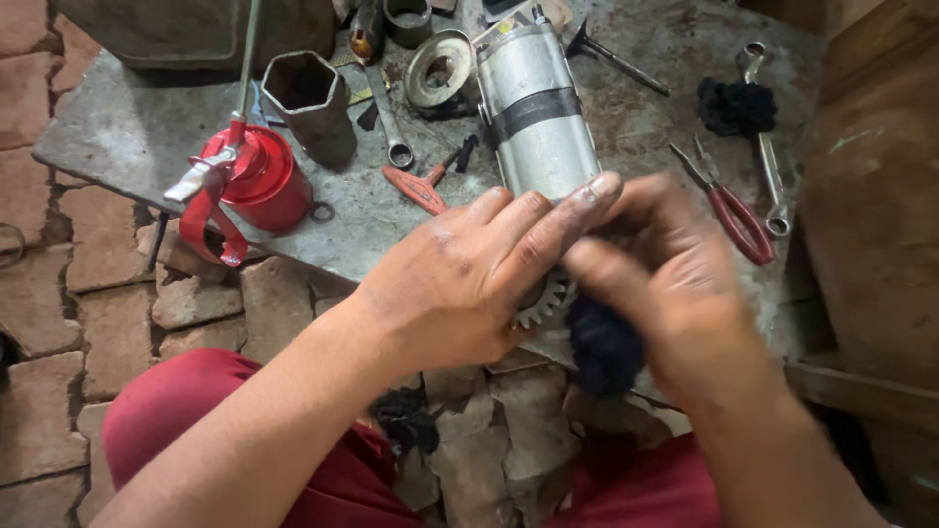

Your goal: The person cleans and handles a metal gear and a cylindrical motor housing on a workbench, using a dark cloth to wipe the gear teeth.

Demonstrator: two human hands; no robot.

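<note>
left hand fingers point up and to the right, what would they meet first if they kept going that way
Probably the red-handled pliers on the metal table. The left hand already rests its fingers on the silver motor housing; depth is unclear.

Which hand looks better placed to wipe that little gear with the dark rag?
Probably the right hand: it already holds the dark rag against the gear, while the left hand steadies the silver motor.
</note>
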